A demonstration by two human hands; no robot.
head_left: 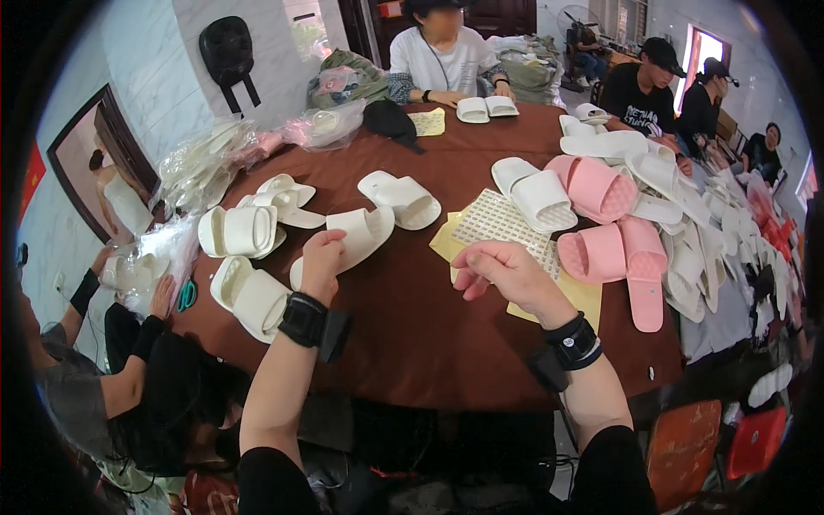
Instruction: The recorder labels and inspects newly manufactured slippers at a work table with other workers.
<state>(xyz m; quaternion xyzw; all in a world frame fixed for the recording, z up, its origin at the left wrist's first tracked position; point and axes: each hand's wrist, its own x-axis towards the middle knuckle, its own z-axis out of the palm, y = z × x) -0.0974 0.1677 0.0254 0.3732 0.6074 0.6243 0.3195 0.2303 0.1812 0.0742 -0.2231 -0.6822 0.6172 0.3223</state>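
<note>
My left hand (pixel 323 264) grips the edge of a white slipper (pixel 365 239), its fingers partly hidden behind the strap. Another white slipper (pixel 402 199) lies just beyond it. Over the table, my right hand (pixel 506 273) has its fingers curled and thumb pressed to them; whatever they hold, if anything, is too small to make out. Beside that hand lies a sheet of small stickers (pixel 502 221) on yellow paper (pixel 584 305). A white slipper pair (pixel 534 196) rests partly over the sheet's far edge.
Pink slippers (pixel 601 251) and a white slipper heap (pixel 682 215) lie right on the brown-covered table (pixel 412 343). White slippers (pixel 249 296), teal scissors (pixel 187 295) and plastic bags (pixel 206 159) lie left. One person (pixel 442 60) sits opposite; others work at both sides. A red stool (pixel 755 442) stands lower right.
</note>
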